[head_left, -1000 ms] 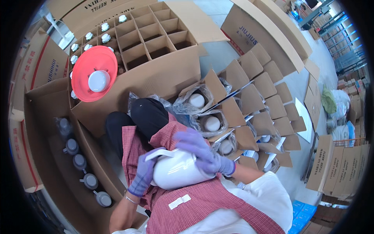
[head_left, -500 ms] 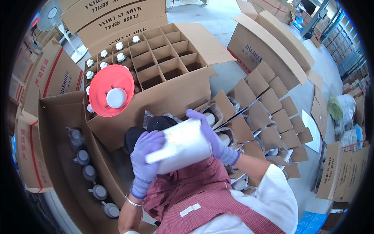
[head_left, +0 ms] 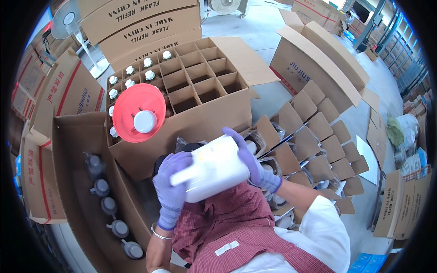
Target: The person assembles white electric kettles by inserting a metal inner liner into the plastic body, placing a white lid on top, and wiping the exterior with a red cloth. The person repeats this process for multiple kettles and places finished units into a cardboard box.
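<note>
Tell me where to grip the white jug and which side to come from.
Probably grip the white jug by its handle, coming from the left: the handle juts that way, beside the left hand. Support the opposite end with the right hand, because the body looks wide and smooth and is held tilted.

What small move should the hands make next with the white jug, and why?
Probably lower the jug a little to rest on the apron before shifting either grip: it slants across the view, the left hand is by the handle, the right hand is at the opposite end, and both seem needed to support it.
</note>
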A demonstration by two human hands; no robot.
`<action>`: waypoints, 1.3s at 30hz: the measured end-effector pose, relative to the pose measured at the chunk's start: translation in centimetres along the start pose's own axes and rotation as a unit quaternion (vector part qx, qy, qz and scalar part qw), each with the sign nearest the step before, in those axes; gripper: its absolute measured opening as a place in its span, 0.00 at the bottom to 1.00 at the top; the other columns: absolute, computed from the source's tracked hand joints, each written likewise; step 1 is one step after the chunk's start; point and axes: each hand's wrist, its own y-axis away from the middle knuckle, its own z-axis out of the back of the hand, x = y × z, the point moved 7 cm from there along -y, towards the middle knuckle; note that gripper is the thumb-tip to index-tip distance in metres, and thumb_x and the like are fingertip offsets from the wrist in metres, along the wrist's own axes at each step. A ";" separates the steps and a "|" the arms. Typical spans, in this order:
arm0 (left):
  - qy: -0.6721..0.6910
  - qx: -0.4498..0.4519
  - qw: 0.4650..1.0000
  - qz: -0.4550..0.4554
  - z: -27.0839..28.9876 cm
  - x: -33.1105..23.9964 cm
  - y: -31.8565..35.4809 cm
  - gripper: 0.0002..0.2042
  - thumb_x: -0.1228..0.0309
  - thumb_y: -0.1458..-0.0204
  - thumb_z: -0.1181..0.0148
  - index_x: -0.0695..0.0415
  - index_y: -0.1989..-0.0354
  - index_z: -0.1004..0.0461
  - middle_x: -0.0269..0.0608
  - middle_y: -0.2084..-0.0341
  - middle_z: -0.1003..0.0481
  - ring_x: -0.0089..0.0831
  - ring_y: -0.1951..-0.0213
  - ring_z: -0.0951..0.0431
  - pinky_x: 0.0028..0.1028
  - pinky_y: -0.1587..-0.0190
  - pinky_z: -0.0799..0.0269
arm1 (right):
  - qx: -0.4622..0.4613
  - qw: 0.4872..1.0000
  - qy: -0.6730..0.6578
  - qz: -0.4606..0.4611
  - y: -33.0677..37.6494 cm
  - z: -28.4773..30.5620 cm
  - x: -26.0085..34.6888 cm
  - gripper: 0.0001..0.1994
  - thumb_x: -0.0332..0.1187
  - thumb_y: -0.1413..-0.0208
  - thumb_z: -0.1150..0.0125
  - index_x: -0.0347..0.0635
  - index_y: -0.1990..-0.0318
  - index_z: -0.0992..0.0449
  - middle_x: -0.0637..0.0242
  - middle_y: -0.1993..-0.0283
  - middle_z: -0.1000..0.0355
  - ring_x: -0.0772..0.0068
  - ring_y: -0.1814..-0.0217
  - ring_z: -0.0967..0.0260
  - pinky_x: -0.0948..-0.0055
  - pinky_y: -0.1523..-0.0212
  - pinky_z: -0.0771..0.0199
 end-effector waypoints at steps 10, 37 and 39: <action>0.172 0.074 0.952 0.241 2.4 5.1 1.1 0.19 0.65 0.35 0.55 0.68 0.57 0.20 0.44 0.62 0.19 0.26 0.58 0.21 0.26 0.51 0.28 | 0.188 0.917 0.291 0.198 -2.4 -3.3 7.1 0.45 0.60 0.44 0.46 0.37 0.28 0.47 0.46 0.24 0.57 0.45 0.22 0.60 0.55 0.26 0.59; 0.716 -0.380 0.554 0.188 13.0 18.1 5.9 0.28 0.51 0.36 0.53 0.53 0.32 0.39 0.46 0.36 0.34 0.45 0.35 0.34 0.50 0.32 0.41 | 0.270 0.679 0.590 0.345 -23.7 -18.6 -4.5 0.37 0.37 0.60 0.29 0.56 0.37 0.34 0.49 0.36 0.40 0.41 0.36 0.40 0.46 0.39 0.32; 0.684 -0.403 0.580 0.180 14.0 19.1 5.3 0.26 0.52 0.35 0.55 0.53 0.33 0.37 0.46 0.36 0.33 0.44 0.36 0.33 0.48 0.33 0.39 | 0.233 0.742 0.484 0.402 -20.1 -19.3 -0.5 0.36 0.36 0.61 0.28 0.55 0.39 0.33 0.50 0.37 0.40 0.40 0.36 0.39 0.46 0.40 0.30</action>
